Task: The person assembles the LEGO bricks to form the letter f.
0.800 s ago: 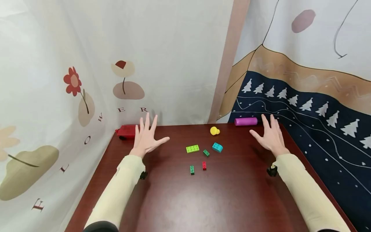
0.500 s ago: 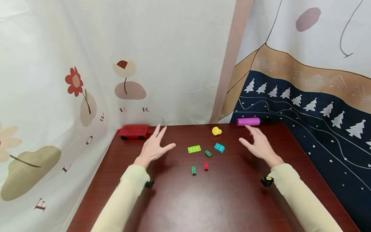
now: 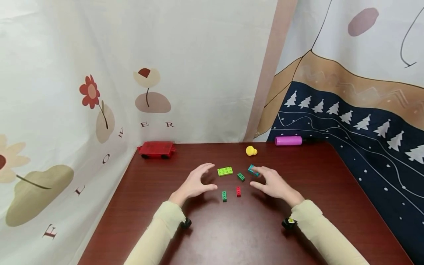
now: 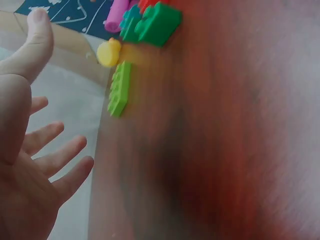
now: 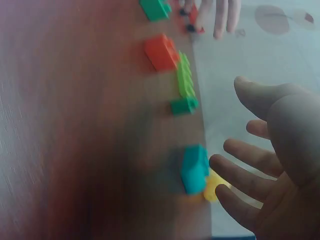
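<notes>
In the head view my left hand (image 3: 194, 183) hovers with spread fingers just left of a lime brick (image 3: 225, 171) and a small green brick (image 3: 224, 196). Opposite it, my right hand (image 3: 275, 183) has its fingertips over a turquoise brick (image 3: 251, 169), partly covering it; contact cannot be made out. Between the hands lie a red brick (image 3: 238, 191) and a second green brick (image 3: 241, 177). The left wrist view shows the left hand (image 4: 35, 150) empty, the lime brick (image 4: 120, 89) beyond it. In the right wrist view the right hand (image 5: 280, 165) is empty beside the turquoise brick (image 5: 195, 169).
A red toy wagon (image 3: 156, 149) stands at the table's back left. Behind the bricks is a yellow piece (image 3: 251, 151), and a purple cylinder (image 3: 288, 140) lies at the back right. Printed cloth (image 3: 205, 92) hangs along the table's back edge (image 3: 212, 143).
Both hands have moved inward and toward the bricks, from wide apart to either side of them. The left hand no longer covers the wagon. The view has shifted slightly.
</notes>
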A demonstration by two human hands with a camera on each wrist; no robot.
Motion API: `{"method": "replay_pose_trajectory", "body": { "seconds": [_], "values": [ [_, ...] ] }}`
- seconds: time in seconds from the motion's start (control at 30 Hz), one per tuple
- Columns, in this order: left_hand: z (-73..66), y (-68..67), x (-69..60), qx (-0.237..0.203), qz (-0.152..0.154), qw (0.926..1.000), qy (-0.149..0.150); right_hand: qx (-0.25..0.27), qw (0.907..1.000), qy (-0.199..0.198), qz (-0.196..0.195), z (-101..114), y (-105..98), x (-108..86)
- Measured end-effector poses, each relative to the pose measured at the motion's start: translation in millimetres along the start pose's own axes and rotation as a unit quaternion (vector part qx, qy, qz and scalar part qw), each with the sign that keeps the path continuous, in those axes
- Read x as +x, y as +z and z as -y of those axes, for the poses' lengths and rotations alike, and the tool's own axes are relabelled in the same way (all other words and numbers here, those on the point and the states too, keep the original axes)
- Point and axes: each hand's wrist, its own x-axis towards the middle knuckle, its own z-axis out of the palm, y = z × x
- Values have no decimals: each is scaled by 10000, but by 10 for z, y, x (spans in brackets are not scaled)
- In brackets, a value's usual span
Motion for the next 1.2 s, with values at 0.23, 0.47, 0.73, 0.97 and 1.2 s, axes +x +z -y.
{"method": "replay_pose_trajectory", "body": {
  "seconds": [0.23,0.47,0.73,0.97,1.2],
  "values": [
    [-32,200,-34,-398,281,9988,-49,220,9992,-220,236,86,250,61],
    [-3,337,9,-148,481,9987,-112,467,9985,-178,226,104,399,131],
    [-9,480,2,-43,406,9991,-70,295,9991,-297,14,141,579,103],
    [-10,520,1,3,294,9995,-76,215,9989,-415,-89,160,656,68],
    [-25,538,35,-13,268,9996,-90,113,9990,-394,-170,162,660,60]
  ]
}}
